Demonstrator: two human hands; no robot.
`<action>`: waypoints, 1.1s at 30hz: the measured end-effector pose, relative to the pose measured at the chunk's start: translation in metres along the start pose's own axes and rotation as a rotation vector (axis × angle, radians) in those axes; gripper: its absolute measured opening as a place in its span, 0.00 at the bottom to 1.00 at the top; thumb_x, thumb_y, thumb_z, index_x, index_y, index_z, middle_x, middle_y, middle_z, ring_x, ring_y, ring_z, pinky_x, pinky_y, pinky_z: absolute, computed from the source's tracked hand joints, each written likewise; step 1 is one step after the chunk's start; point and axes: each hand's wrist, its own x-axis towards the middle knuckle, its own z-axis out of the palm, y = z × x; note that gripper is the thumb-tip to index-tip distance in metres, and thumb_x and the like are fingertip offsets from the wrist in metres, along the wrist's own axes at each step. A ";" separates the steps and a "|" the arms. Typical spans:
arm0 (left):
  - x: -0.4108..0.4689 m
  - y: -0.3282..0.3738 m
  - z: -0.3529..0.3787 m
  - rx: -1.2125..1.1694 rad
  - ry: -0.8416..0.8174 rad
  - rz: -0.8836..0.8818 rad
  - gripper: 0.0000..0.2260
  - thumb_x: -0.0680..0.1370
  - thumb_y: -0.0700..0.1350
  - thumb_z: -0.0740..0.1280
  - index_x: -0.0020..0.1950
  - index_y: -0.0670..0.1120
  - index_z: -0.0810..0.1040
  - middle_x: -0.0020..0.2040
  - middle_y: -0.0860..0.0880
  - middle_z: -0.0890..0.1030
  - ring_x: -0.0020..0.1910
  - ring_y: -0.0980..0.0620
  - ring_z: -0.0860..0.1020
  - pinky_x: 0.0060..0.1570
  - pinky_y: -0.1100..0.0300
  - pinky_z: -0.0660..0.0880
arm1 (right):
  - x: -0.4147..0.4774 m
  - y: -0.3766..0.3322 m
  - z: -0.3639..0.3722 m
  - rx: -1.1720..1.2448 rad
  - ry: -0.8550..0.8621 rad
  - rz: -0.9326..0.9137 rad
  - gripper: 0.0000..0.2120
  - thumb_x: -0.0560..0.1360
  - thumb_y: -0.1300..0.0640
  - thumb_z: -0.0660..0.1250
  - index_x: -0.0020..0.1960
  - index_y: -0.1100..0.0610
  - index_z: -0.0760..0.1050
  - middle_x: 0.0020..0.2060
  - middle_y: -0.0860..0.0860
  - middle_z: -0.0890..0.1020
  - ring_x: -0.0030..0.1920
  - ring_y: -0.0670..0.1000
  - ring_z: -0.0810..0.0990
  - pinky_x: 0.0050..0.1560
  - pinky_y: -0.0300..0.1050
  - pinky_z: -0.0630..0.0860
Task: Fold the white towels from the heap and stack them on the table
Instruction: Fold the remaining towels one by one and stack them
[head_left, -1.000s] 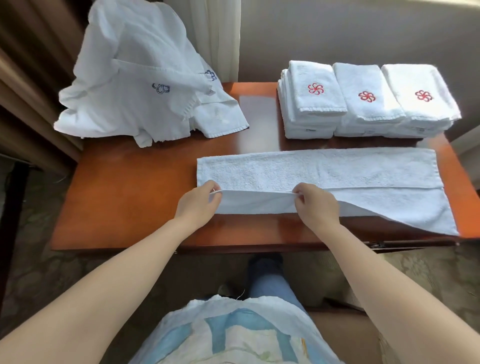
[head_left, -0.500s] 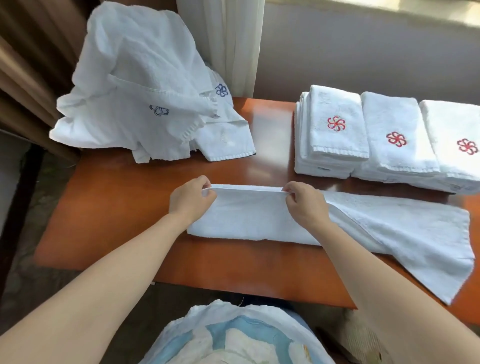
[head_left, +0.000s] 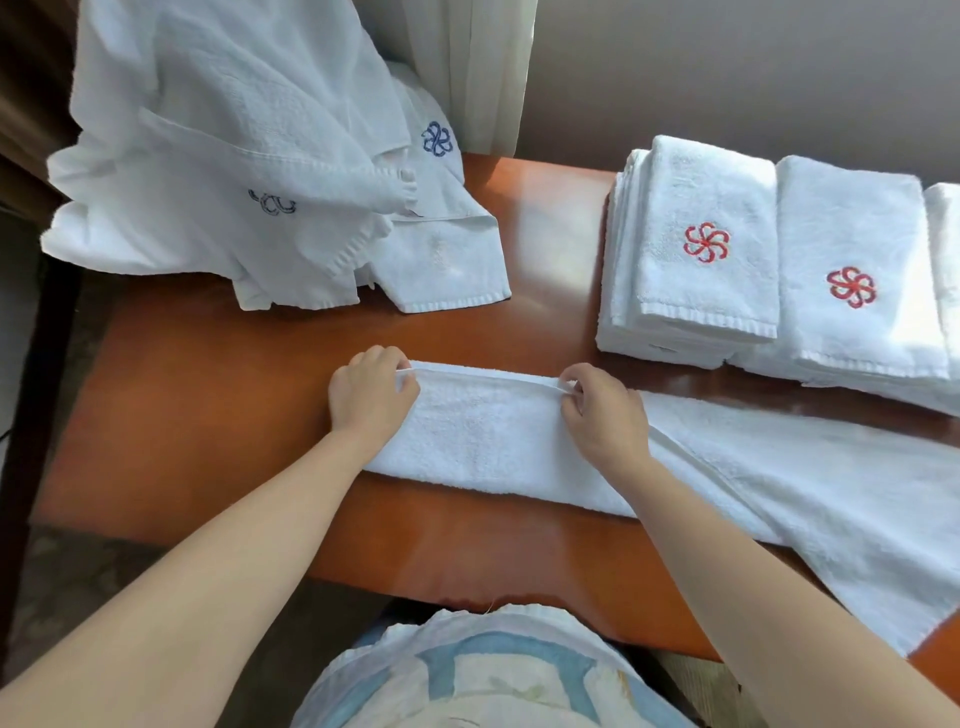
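A long white towel (head_left: 488, 431) lies across the wooden table (head_left: 218, 405), its left part folded lengthwise, its right part still spread and hanging past the front edge. My left hand (head_left: 371, 395) pinches the towel's far edge at the left end. My right hand (head_left: 602, 410) pinches the same edge about a forearm's length to the right. A heap of unfolded white towels (head_left: 223, 156) with blue emblems sits at the back left. Stacks of folded towels (head_left: 691, 254) with red emblems stand at the back right.
A pale curtain (head_left: 478, 67) hangs behind the table beside a grey wall. The table's front edge runs just before my body. A dark floor shows to the left of the table.
Both hands have carried the towel's near edge away from me and laid it on the far edge, folding the left part in half. The camera has moved closer.
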 end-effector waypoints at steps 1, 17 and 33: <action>0.000 0.000 0.000 0.009 -0.003 0.002 0.07 0.79 0.47 0.62 0.52 0.48 0.78 0.48 0.52 0.79 0.46 0.51 0.76 0.47 0.54 0.72 | 0.000 -0.001 0.001 0.003 -0.006 0.009 0.12 0.77 0.61 0.61 0.58 0.53 0.76 0.50 0.48 0.81 0.51 0.52 0.79 0.52 0.48 0.70; -0.024 -0.068 -0.025 0.193 -0.002 -0.133 0.11 0.83 0.45 0.60 0.63 0.49 0.76 0.57 0.49 0.77 0.55 0.48 0.75 0.54 0.55 0.70 | -0.032 -0.074 0.045 -0.021 -0.179 -0.101 0.18 0.79 0.61 0.60 0.68 0.53 0.72 0.57 0.50 0.77 0.53 0.53 0.77 0.46 0.46 0.74; -0.085 0.037 -0.017 -0.146 -0.187 0.513 0.17 0.79 0.42 0.62 0.68 0.50 0.73 0.68 0.52 0.71 0.68 0.52 0.67 0.61 0.57 0.68 | -0.136 -0.034 0.020 -0.038 0.172 0.017 0.23 0.73 0.64 0.67 0.68 0.58 0.74 0.63 0.54 0.76 0.62 0.57 0.74 0.62 0.51 0.71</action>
